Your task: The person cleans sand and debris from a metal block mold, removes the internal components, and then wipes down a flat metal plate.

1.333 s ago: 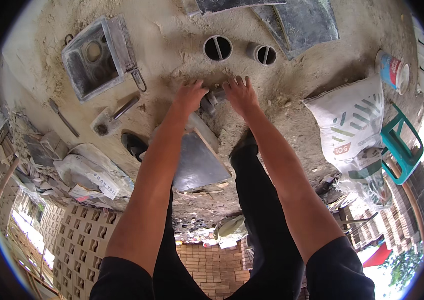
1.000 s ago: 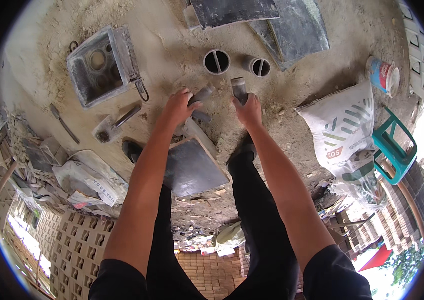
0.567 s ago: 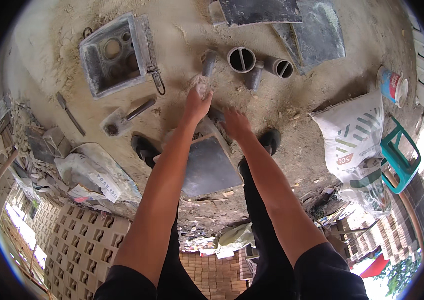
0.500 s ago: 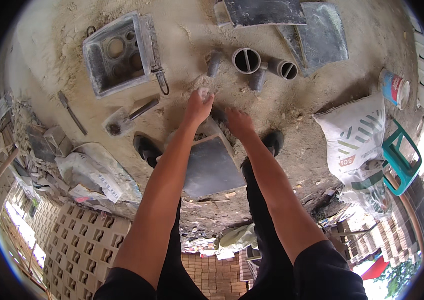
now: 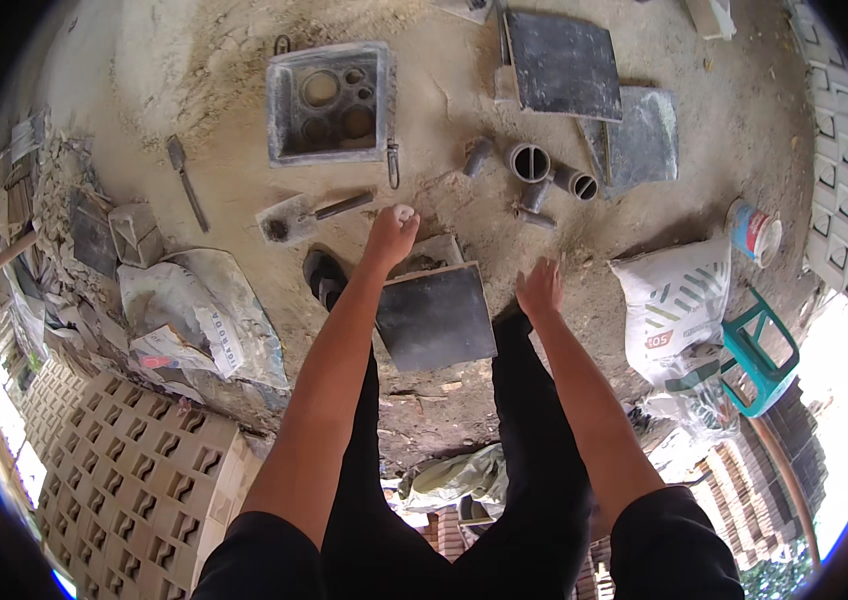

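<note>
My left hand (image 5: 393, 238) is closed just above the upper left corner of a dark square board (image 5: 436, 318). Something pale shows at its fingers, either a small lump or dust; I cannot tell which. The board lies between my legs, and a grey, dusty block (image 5: 432, 254) shows at its far edge. My right hand (image 5: 541, 288) hangs low over the ground to the right of the board, fingers stretched out and holding nothing. A scoop-like trowel (image 5: 287, 220) rests on the ground left of my left hand, its dark handle pointing toward it.
Ahead sits a grey tray-like mould (image 5: 278, 120) with round recesses. Short grey pipe pieces (image 5: 529, 163) and dark boards (image 5: 566, 65) lie farther right. A white sack (image 5: 672, 300), teal stool (image 5: 762, 395) and tub (image 5: 754, 232) stand right; a flat-bladed tool (image 5: 187, 185) and patterned blocks (image 5: 124, 480) are left.
My right hand has moved right, away from the block's far edge. My left hand stays closed near the upper left corner. The whole view has shifted.
</note>
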`<move>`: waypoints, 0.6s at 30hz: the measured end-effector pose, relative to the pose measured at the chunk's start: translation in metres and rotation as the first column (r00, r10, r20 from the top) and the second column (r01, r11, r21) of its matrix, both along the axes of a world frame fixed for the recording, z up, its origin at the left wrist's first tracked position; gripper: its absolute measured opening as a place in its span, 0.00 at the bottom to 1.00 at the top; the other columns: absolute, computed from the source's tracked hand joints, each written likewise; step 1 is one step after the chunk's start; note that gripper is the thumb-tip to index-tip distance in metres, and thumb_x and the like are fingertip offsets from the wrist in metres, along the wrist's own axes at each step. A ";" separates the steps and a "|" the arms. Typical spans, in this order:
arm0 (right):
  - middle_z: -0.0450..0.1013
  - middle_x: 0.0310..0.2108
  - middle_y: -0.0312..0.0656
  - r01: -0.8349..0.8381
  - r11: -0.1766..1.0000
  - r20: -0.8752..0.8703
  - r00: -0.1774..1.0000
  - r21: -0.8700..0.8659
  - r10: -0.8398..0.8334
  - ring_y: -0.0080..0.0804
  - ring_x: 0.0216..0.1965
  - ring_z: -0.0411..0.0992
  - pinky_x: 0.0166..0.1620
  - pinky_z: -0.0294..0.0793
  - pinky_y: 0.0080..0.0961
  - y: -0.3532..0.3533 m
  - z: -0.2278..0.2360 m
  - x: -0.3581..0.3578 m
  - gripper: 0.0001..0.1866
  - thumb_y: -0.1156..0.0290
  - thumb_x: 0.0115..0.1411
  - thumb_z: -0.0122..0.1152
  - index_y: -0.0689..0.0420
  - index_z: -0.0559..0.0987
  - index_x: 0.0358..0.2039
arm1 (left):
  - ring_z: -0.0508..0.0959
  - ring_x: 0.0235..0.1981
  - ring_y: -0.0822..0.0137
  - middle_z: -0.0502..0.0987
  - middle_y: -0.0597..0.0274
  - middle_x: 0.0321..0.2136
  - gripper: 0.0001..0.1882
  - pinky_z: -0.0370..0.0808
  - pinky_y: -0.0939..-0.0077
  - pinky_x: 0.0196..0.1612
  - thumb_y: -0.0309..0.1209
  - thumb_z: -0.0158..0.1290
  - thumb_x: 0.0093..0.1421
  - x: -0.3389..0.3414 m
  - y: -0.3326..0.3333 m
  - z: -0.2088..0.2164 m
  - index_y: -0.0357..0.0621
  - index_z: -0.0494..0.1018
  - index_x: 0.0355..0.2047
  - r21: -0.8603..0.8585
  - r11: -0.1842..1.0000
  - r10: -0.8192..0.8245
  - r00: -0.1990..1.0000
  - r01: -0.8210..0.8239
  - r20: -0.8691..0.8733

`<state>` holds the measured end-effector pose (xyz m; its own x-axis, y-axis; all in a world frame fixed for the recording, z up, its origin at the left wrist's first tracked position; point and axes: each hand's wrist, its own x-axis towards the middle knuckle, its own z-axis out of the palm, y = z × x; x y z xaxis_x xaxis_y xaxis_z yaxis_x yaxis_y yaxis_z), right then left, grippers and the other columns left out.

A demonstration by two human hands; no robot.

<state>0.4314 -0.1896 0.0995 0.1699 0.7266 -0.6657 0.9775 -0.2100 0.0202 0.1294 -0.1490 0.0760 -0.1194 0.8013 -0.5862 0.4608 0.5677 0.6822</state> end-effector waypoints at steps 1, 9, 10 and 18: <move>0.62 0.58 0.57 -0.008 0.997 -0.022 1.000 -0.079 0.007 0.53 0.56 0.66 0.54 0.70 0.44 0.003 0.022 -0.010 0.30 0.57 0.59 0.59 0.63 0.65 0.55 | 0.80 0.39 0.49 0.80 0.44 0.35 0.18 0.75 0.61 0.44 0.38 0.54 0.59 -0.006 -0.008 0.012 0.34 0.75 0.40 0.032 0.999 0.013 1.000 -0.013 -0.002; 0.74 0.45 0.59 0.086 0.995 -0.353 0.930 -0.054 -0.100 0.58 0.50 0.70 0.54 0.69 0.46 0.045 0.105 -0.112 0.25 0.54 0.57 0.56 0.63 0.74 0.46 | 0.77 0.45 0.47 0.78 0.41 0.40 0.18 0.72 0.59 0.49 0.37 0.53 0.60 -0.085 -0.030 0.120 0.32 0.74 0.42 -0.005 0.995 0.102 0.992 -0.102 0.076; 0.74 0.44 0.59 0.118 0.991 -0.343 0.930 -0.058 -0.130 0.59 0.49 0.70 0.54 0.69 0.46 0.053 0.117 -0.136 0.25 0.54 0.57 0.57 0.62 0.75 0.46 | 0.76 0.46 0.44 0.78 0.39 0.39 0.18 0.72 0.58 0.50 0.36 0.53 0.60 -0.100 -0.031 0.134 0.32 0.75 0.41 -0.006 0.989 0.145 0.986 -0.145 0.088; 0.76 0.41 0.56 0.102 0.989 -0.437 0.899 0.111 -0.044 0.55 0.47 0.73 0.51 0.70 0.44 0.096 0.149 -0.269 0.23 0.54 0.57 0.57 0.62 0.76 0.44 | 0.76 0.46 0.44 0.77 0.37 0.40 0.19 0.73 0.55 0.47 0.36 0.53 0.57 -0.194 -0.014 0.146 0.32 0.74 0.43 -0.056 0.970 0.240 0.968 -0.236 0.075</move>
<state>0.1629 -0.0939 0.2487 -0.0576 0.8067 -0.5881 0.8656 -0.2532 -0.4320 -0.0649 -0.1629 0.2225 -0.2544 0.7271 -0.6377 0.2527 0.6865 0.6819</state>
